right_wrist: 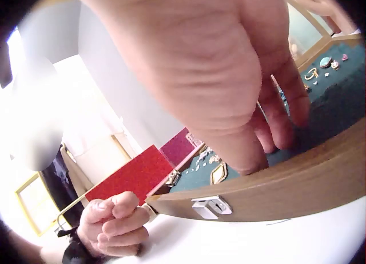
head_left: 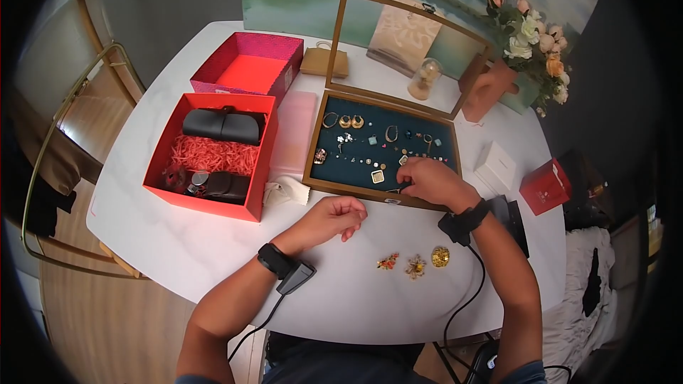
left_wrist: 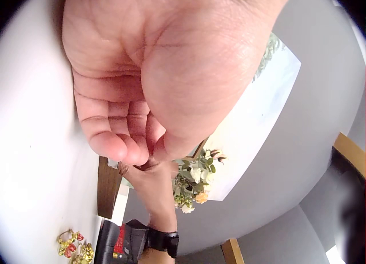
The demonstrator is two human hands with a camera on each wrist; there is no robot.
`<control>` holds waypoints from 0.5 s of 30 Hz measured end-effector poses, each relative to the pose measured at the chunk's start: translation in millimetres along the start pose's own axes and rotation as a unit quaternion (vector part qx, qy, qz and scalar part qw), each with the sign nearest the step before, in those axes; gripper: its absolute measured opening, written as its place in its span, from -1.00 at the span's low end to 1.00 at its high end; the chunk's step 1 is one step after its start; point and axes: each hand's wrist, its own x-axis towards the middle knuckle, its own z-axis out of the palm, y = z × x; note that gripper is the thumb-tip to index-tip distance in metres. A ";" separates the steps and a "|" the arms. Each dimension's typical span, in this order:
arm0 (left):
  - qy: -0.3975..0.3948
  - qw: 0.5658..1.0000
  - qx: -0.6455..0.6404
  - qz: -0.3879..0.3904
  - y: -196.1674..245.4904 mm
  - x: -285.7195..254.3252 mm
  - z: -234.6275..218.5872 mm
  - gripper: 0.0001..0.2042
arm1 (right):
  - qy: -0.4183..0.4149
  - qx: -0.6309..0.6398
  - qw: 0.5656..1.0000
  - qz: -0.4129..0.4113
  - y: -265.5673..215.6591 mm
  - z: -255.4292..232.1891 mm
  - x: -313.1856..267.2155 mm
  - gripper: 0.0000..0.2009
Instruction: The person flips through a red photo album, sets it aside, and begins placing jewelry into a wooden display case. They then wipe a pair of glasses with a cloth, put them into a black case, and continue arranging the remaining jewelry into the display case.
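Note:
A wooden case [head_left: 384,198] with a dark teal lining and a raised glass lid holds many rings, earrings and small ornaments. Over its front right part, my right hand [head_left: 432,181] reaches in with fingers pointing down to the lining. In the right wrist view, the fingers of that hand [right_wrist: 211,64] are slightly bent, nothing visible gripped; a square gold-rimmed piece [right_wrist: 218,173] lies beside the thumb. My left hand [head_left: 329,222] rests on the table before the case, fingers loosely curled, holding nothing. Gold brooches [head_left: 415,266] lie nearer me.
At the left are a red box [head_left: 252,203] with dark cases and shredded paper, and a pink box [head_left: 249,71]. A white cloth [head_left: 287,190] lies near it. White [head_left: 495,167] and red [head_left: 546,186] boxes stand right, flowers [head_left: 523,43] behind.

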 end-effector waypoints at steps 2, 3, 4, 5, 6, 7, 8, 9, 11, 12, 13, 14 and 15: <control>0.001 1.000 0.001 -0.001 0.7 -1.0 0.0 -0.92 | -0.012 -0.033 0.999 -0.004 0.7 2.2 1.6 -0.89; 0.001 1.000 0.001 -0.002 0.9 -0.8 0.4 -0.92 | -0.011 -0.033 0.999 -0.004 0.9 2.6 2.0 -0.89; 0.000 1.000 0.001 -0.001 1.0 -0.5 0.5 -0.92 | -0.017 -0.040 0.999 -0.004 0.9 2.7 2.3 -0.93; 0.000 1.000 0.002 -0.002 1.0 -0.3 0.5 -0.92 | -0.022 -0.047 0.999 -0.005 1.0 2.6 2.5 -0.96; 0.001 1.000 0.004 -0.002 0.8 -0.2 0.4 -0.92 | -0.022 -0.047 0.999 -0.005 1.2 2.8 2.2 -0.96; 0.001 1.000 0.004 -0.002 0.2 0.0 0.1 -0.92 | -0.019 -0.053 0.998 -0.005 1.4 3.2 1.6 -0.97; 0.000 1.000 0.002 0.000 -0.8 0.2 -0.2 -0.92 | -0.016 -0.060 0.998 -0.005 1.9 4.0 0.9 -0.98; -0.001 1.000 0.000 0.002 -1.6 0.2 -0.2 -0.92 | -0.016 -0.060 0.998 -0.005 4.7 6.6 0.6 -0.98; -0.001 1.000 0.001 0.002 -1.9 0.0 0.0 -0.92 | 0.012 -0.091 0.996 0.015 8.4 10.2 -0.3 -0.96; 0.000 1.000 0.002 0.003 -1.9 0.0 -0.1 -0.92 | 0.013 -0.091 0.996 0.016 8.7 10.1 -1.5 -0.96; 0.000 1.000 0.002 0.003 -2.0 0.0 -0.2 -0.92 | 0.016 -0.081 0.996 0.017 3.1 6.4 -2.5 -0.94; -0.001 1.000 0.003 0.006 -2.0 0.1 -0.1 -0.92 | 0.020 -0.071 0.997 0.018 0.0 4.1 -3.3 -0.93; -0.002 1.000 0.003 0.008 -2.1 0.4 0.0 -0.92 | 0.020 -0.071 0.997 0.018 0.9 4.3 -4.1 -0.93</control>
